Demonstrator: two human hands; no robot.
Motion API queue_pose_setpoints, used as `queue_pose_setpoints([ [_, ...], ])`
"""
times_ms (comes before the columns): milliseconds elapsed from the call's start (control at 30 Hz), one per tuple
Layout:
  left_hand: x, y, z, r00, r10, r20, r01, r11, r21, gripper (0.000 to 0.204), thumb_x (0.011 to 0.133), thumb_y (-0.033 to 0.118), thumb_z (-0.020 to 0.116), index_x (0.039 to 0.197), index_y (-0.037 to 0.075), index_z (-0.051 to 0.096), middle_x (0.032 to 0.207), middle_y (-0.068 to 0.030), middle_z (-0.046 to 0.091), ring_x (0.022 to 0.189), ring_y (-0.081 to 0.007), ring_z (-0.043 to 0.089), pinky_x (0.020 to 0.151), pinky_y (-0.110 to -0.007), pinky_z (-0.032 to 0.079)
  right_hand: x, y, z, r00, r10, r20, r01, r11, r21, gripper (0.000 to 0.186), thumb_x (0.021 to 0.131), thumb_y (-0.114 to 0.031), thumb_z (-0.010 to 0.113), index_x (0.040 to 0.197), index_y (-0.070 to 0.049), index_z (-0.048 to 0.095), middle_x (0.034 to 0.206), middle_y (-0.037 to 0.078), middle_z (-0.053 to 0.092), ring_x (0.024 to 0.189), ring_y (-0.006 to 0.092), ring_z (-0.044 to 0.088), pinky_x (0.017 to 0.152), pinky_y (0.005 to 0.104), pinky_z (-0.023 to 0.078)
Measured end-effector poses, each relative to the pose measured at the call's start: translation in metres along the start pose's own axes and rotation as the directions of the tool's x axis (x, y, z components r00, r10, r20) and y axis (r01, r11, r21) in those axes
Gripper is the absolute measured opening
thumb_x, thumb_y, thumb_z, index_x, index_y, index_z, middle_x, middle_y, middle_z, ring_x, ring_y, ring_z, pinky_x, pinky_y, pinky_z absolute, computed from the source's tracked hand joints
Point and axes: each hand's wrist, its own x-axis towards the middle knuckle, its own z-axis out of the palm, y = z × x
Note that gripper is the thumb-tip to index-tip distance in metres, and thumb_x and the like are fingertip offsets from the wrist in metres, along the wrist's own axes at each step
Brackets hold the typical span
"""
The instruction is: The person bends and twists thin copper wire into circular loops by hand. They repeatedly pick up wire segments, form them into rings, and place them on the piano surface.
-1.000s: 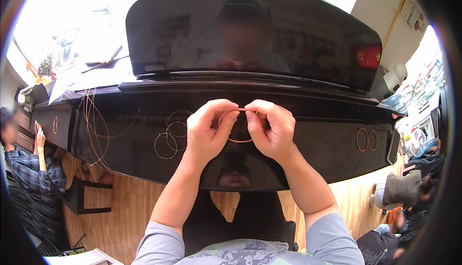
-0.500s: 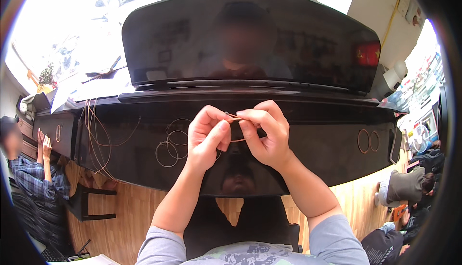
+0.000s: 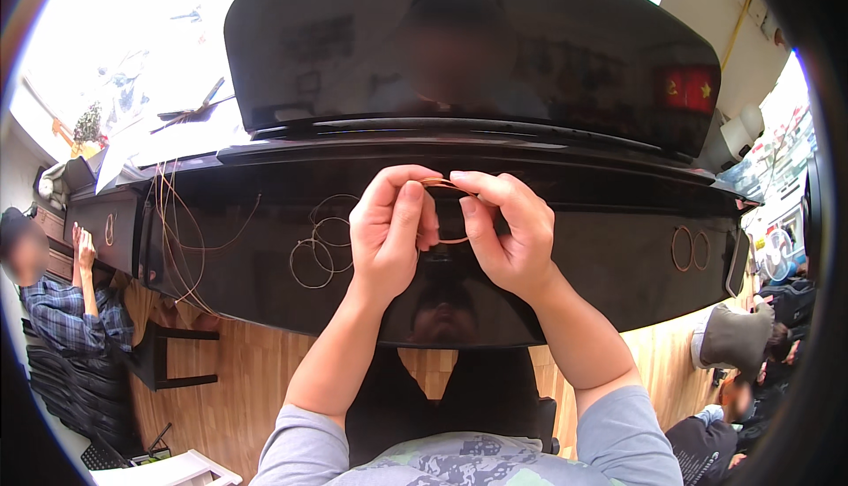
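Observation:
Both hands are raised over a glossy black piano, around a small coil of copper-coloured wire (image 3: 453, 241). My left hand (image 3: 386, 230) is closed on the coil's left side, with the thumb bent against the index finger. My right hand (image 3: 512, 230) holds the right side in curled fingers, its index fingertip on the upper strands and its thumb a little apart. My fingers partly cover the loop. Left of my hands, several thin wire rings (image 3: 311, 263) lie on the black surface (image 3: 609, 265).
Long loose wires (image 3: 181, 252) hang over the piano's left part. Two copper rings (image 3: 682, 248) lie at the right. Behind rises a shiny upright panel (image 3: 565, 53). A person in a plaid shirt (image 3: 75, 305) sits at the left beside a black stool (image 3: 181, 358); other people are at the right.
My hands have drawn slightly apart. The fingertips that pinched the strands together at the middle have shifted outward along the coil, and more of its upper strands shows. The view has also tilted slightly.

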Motion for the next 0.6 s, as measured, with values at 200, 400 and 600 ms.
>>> queue_pose_setpoints([
  [200,-0.0009,-0.0003,-0.0082,0.972,-0.112,0.205,0.156,0.964,-0.215,0.025,0.100,0.021,0.043,0.095,0.003,0.058,0.072,-0.0004,0.058,0.062,-0.0055,0.054,0.053,-0.018,0.041,-0.0014,0.0085,-0.0002,0.996,0.064,-0.056,-0.062,0.998,0.030,0.021,0.082,0.005,0.062,0.102,-0.003,0.063,0.073,0.004,0.057,0.052,0.0095,0.049,0.044,0.0229,0.038],
  [400,-0.0029,0.0016,-0.0054,0.985,-0.056,0.162,0.082,0.984,-0.159,0.026,0.100,0.020,0.044,0.090,0.002,0.059,0.067,-0.0002,0.055,0.059,-0.0045,0.049,0.053,-0.018,0.038,0.0007,0.0012,-0.0024,0.995,0.095,0.003,-0.095,0.995,-0.019,0.024,0.081,0.003,0.065,0.103,-0.004,0.066,0.074,0.004,0.056,0.055,0.0109,0.051,0.047,0.0228,0.041],
  [600,-0.0043,0.0003,-0.0030,0.984,0.176,-0.026,-0.176,0.984,0.022,0.027,0.100,0.020,0.043,0.086,0.000,0.056,0.066,-0.0031,0.051,0.053,-0.0070,0.044,0.048,-0.020,0.036,0.0002,-0.0004,0.0016,0.982,0.170,0.086,-0.172,0.985,0.023,0.025,0.075,-0.006,0.073,0.100,-0.003,0.068,0.073,0.007,0.056,0.060,0.0157,0.054,0.052,0.0263,0.043],
])
